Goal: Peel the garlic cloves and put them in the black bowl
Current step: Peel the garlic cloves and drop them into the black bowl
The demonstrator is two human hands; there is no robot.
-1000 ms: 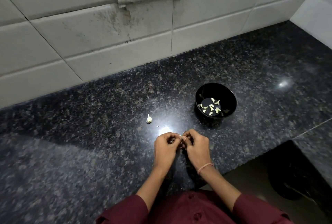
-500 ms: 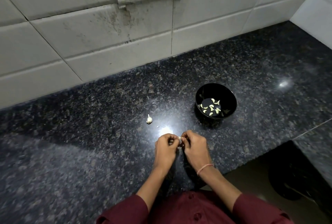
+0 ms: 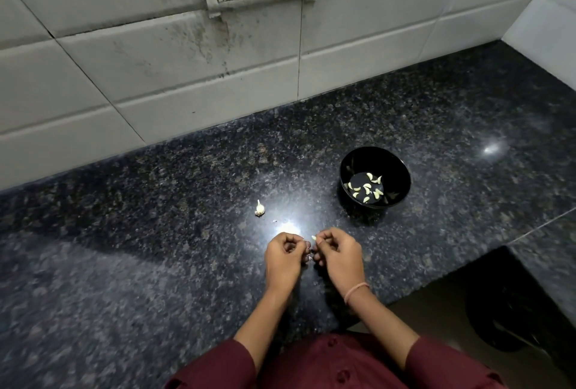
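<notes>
furthest left on the counter [image 3: 156, 264] lies one unpeeled clove [image 3: 259, 208], well apart from my hands, with a tiny skin scrap [image 3: 274, 221] just beside it. that one waits its turn, i judge.

my left hand [image 3: 284, 259] is over the counter, fingers curled in toward the other hand. i cannot tell whether it pinches a shred of skin or nothing, as the fingertips are too small and shadowed. my right hand [image 3: 339, 256] is curled too, and the pale tip of a garlic clove [image 3: 314, 237] pokes out between thumb and forefinger, so that hand pinches the clove. the two hands are close together.

the step in hand looks like stripping off the last skin. to do it well i would pinch low on the clove, leave the tip bare, and have the left nails catch the papery edge and pull along its length so it comes off whole. a light pinch only, since a bare clove is likely slick and could shoot out.

to the right and further back sits the black bowl [image 3: 400, 170], upright, with several peeled cloves [image 3: 364, 187] on its floor. it is near, so i would lower the clove inside the rim before letting go.
</notes>
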